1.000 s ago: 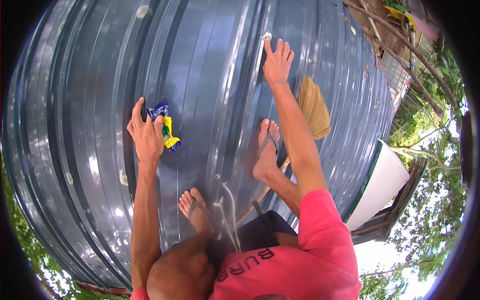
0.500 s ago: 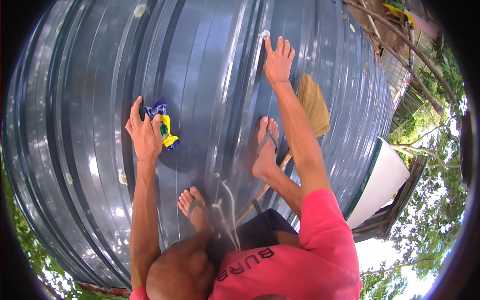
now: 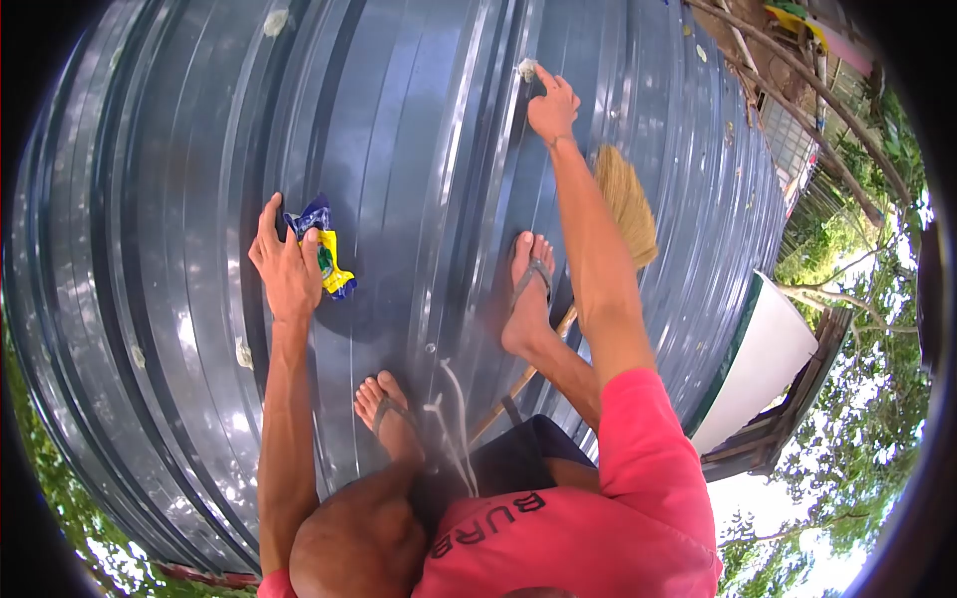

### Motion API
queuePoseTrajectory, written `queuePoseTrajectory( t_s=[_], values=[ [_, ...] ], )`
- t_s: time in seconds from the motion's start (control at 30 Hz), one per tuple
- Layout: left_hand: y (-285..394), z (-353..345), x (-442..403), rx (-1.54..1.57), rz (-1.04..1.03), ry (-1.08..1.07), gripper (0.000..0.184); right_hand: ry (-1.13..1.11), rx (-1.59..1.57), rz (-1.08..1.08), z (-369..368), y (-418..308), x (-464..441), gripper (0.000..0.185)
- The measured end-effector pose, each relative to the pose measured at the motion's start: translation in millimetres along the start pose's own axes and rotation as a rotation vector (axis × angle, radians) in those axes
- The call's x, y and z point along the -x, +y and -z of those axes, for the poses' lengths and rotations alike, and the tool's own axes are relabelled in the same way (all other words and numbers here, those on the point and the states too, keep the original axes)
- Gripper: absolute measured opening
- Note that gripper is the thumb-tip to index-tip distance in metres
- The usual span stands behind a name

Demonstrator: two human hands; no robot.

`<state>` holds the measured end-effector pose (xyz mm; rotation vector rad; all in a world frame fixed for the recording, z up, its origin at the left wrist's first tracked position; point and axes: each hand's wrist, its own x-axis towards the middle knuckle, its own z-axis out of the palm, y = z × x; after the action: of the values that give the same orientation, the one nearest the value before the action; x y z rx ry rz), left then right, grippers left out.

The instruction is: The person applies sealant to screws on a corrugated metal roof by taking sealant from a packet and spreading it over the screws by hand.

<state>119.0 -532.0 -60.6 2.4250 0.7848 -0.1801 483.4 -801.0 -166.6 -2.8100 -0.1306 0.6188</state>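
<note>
A crumpled blue and yellow packet (image 3: pixel 337 261) is held in my left hand (image 3: pixel 290 267), with the thumb across it and the fingers resting over a rib of the roof. Far ahead, my right hand (image 3: pixel 554 110) reaches out with its index finger extended onto a whitish putty-like dab (image 3: pixel 526 70) on a raised rib. The other fingers of that hand are partly curled, and I see nothing gripped in them. Under both hands lies the blue-grey corrugated metal roof (image 3: pixel 399 159).
A straw broom (image 3: pixel 626 204) lies beside my right forearm, its handle running back past my foot. More whitish dabs sit on other ribs, one at the top left (image 3: pixel 275 22) and one beside my left forearm (image 3: pixel 244 352). Branches (image 3: pixel 817 110) hang past the right edge.
My right hand has turned and drawn its fingers in, and its index finger now presses on the dab, which looks more spread. My left hand and the packet are nearly still.
</note>
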Motion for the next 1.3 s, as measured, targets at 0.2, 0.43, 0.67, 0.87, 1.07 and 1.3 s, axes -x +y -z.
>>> queuePoseTrajectory(
  t_s=[0.2, 0.43, 0.67, 0.87, 1.07, 1.3],
  values=[
    [0, 0, 0, -0.001, -0.002, 0.005, 0.033, -0.018, -0.229, -0.046, -21, 0, 15, 0.070],
    [2, 0, 0, 0.021, -0.004, 0.020, 0.033, 0.160, 0.443, 0.290, -21, -13, 38, 0.073],
    [4, 2, 0, 0.035, 0.003, 0.026, 0.032, 0.223, 0.550, 0.404, 1, -8, 44, 0.063],
    [2, 0, 1, 0.040, -0.007, 0.031, 0.031, 0.192, 0.541, 0.390, -5, -10, 37, 0.064],
    [0, -1, 0, 0.020, -0.013, 0.028, 0.032, 0.253, 0.501, 0.379, -6, -1, 36, 0.067],
    [0, 0, 1, 0.017, 0.003, 0.008, 0.033, 0.234, 0.529, 0.391, 1, -8, 22, 0.064]
  ],
)
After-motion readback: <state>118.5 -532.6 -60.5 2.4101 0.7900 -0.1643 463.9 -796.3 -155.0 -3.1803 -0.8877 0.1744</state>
